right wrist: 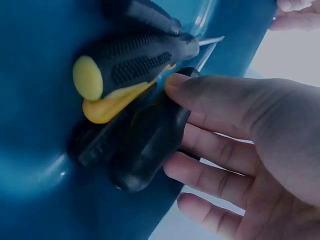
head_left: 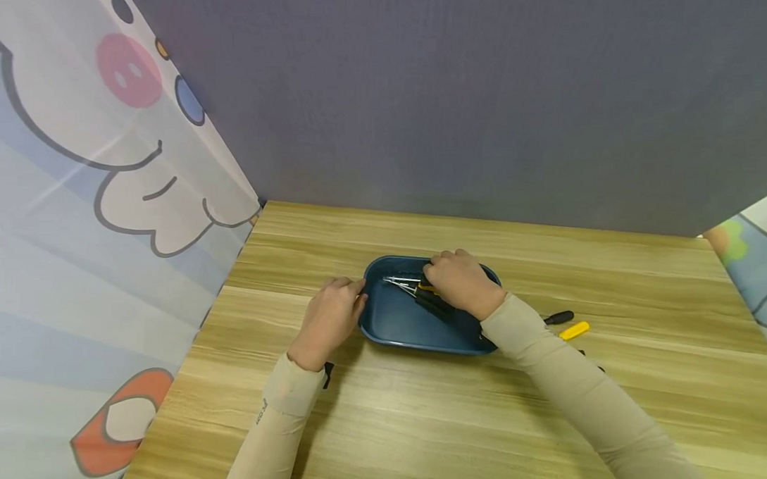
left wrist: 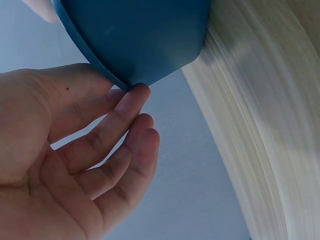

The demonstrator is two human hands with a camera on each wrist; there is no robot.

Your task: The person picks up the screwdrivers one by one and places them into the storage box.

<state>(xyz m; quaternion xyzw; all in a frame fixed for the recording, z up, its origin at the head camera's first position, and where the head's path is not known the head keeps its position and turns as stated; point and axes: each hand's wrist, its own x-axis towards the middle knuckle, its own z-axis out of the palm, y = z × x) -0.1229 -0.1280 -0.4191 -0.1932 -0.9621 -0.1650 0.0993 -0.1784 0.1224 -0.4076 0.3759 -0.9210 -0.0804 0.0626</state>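
A dark blue tray sits mid-table with several black-and-yellow-handled tools lying in it. My left hand is at the tray's left rim; in the left wrist view its fingers are nearly straight and one fingertip touches the tray's edge. My right hand reaches into the tray over the tools. In the right wrist view the thumb lies on a black-handled tool with the index finger behind it, pinching it. A black handle with a yellow end lies beside it.
On the wooden table, right of the tray, lie a black handle and a yellow handle, partly hidden by my right sleeve. A grey wall stands behind, and cartoon-printed panels close off the left and right sides.
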